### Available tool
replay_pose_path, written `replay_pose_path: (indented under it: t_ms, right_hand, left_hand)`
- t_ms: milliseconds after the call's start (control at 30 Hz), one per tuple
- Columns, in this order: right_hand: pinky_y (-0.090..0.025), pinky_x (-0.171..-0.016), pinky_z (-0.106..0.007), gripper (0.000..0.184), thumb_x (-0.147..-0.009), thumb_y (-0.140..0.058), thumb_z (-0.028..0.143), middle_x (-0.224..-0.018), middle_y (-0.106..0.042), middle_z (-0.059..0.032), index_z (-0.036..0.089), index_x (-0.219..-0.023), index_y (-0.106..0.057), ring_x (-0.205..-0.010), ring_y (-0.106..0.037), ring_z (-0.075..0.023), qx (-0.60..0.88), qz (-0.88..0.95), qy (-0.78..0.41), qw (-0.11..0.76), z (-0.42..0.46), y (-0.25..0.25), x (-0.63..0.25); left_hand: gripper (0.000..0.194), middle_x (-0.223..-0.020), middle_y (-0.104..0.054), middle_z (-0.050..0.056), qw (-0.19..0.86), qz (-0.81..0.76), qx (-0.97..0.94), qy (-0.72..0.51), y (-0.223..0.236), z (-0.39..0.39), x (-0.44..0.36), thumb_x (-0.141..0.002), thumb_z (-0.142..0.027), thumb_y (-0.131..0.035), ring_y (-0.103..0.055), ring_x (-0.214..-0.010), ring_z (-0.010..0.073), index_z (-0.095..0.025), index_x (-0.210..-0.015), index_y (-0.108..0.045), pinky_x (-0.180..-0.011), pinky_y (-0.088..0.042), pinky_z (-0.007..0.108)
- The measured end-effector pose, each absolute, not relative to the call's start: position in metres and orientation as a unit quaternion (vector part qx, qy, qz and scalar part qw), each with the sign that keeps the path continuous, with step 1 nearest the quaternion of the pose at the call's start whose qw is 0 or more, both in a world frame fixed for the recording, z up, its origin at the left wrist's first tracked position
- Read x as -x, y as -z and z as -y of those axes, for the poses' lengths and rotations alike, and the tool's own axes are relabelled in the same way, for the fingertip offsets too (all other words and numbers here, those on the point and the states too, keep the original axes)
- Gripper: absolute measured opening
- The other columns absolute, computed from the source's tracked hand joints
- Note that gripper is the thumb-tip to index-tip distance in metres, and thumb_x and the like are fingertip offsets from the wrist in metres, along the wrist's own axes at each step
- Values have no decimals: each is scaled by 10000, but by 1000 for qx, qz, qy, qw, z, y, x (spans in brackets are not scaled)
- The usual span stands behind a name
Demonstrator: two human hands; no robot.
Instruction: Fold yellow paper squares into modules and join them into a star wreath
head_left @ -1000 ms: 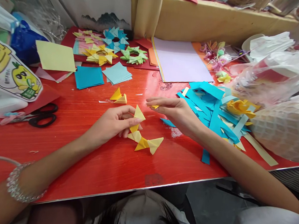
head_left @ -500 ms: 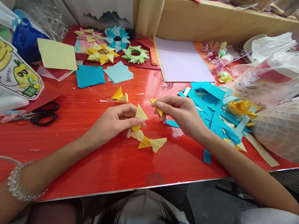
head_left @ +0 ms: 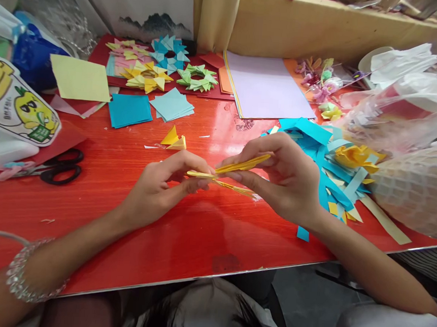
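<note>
Between thumb and fingers, my left hand (head_left: 176,183) pinches a chain of joined folded paper pieces (head_left: 235,187), pale and deep yellow, seen edge-on. My right hand (head_left: 284,180) is closed on a single folded yellow paper piece (head_left: 244,164). Its tip meets or nearly meets the end of the chain by my left fingertips; whether they touch I cannot tell. Behind my left hand, two loose folded yellow pieces (head_left: 174,140) lie on the red table (head_left: 153,258).
Finished paper rings (head_left: 196,86) and stacks of square paper (head_left: 130,111) lie at the back. Black-handled scissors (head_left: 62,166) rest at the left. Blue paper strips (head_left: 311,132) are heaped to the right, beside a netted white bundle (head_left: 417,185).
My right hand has brought its yellow piece left, up to the chain. The chain, which hung face-on below my left hand, is now lifted and turned edge-on.
</note>
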State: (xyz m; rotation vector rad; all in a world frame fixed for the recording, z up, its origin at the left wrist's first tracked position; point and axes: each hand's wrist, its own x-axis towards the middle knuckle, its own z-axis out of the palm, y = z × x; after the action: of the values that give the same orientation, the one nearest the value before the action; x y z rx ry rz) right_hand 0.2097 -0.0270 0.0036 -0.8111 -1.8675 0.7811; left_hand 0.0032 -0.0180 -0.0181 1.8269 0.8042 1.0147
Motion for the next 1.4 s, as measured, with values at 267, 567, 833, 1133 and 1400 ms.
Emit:
replay_pose_path:
  t_ms: [267,567,833,1133,1400]
  right_hand:
    - [-529,-647,-169,138,-846,-569,97,-852,-721,11,196,-907,-642,-750,-675,-82,299,863,-115,391,29,-11,-212]
    - [-507,-612,-166,136,-849,-560,90,-831,-725,4,173,-919,-642,-723,-672,-77,305,866,-77,388,31,-9,-212]
    - [-496,-605,-160,140,-849,-557,93,-835,-723,11,173,-930,-638,-725,-671,-72,309,870,-52,380,31,-10,-212]
    - [-503,-597,-187,234,-889,-467,114,-840,-716,8,253,-968,-638,-723,-663,-96,316,880,-30,353,32,-8,-212]
    - [-494,-593,-188,240,-894,-462,114,-856,-722,11,255,-982,-635,-711,-654,-90,297,893,0,338,30,-6,-214]
  left_hand:
    - [200,-880,-667,-53,349,-306,-773,-433,17,20,-1,-815,-75,-603,-656,-734,43,-225,-946,-606,-688,-534,112]
    - [212,-879,-677,-54,317,-307,-783,-438,18,20,0,-808,-83,-614,-661,-728,55,-234,-957,-608,-665,-543,132]
    - [207,-866,-673,-54,322,-309,-780,-438,18,19,-1,-811,-96,-614,-665,-723,63,-242,-957,-609,-666,-547,146]
    - [125,-881,-717,-36,269,-362,-797,-401,14,22,-1,-832,-197,-608,-678,-744,109,-258,-940,-625,-673,-548,200]
    - [148,-829,-740,-47,169,-364,-842,-360,17,21,1,-871,-244,-537,-685,-722,119,-304,-930,-659,-638,-499,203]
